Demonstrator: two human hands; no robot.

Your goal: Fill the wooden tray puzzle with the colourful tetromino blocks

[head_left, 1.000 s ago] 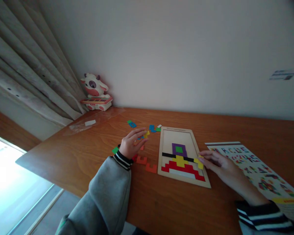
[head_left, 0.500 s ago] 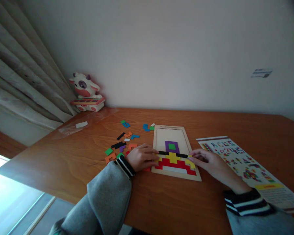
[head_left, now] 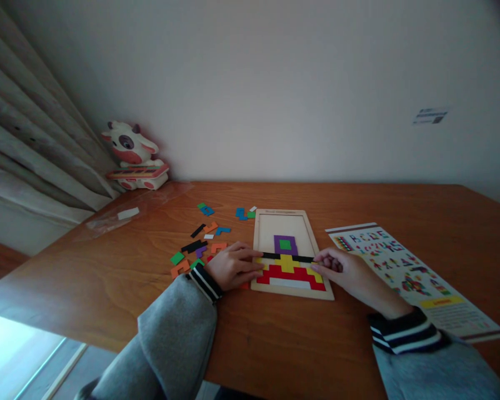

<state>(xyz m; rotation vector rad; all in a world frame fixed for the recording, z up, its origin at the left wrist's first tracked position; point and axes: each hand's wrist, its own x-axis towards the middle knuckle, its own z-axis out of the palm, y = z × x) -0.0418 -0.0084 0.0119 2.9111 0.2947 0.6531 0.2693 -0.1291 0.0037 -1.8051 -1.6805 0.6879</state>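
Read clock positions from the centre of the board, 12 o'clock toward the wall. The table spans the work area below the wall. The curtain hangs at 10 o'clock. The sheet, printed with coloured figures, lies at 3 o'clock, just beside the right hand. The board lies flat on the table between the hands, its upper half bare. The cow toy sits at 10 o'clock, near the wall.

Left hand, 9 o'clock: partly open, fingers extended over the board's edge — any grip on a piece cannot be told. Right hand, 3 o'clock: thumb and forefinger nearly together, other fingers curled, tips at the yellow end piece; whether they grip it cannot be told.

Loose pieces lie scattered from 9 to 10 o'clock. On the board, the red pieces border the white piece at 6 o'clock. The yellow centre piece stands between the black strips. Above these, purple surrounds the green square.
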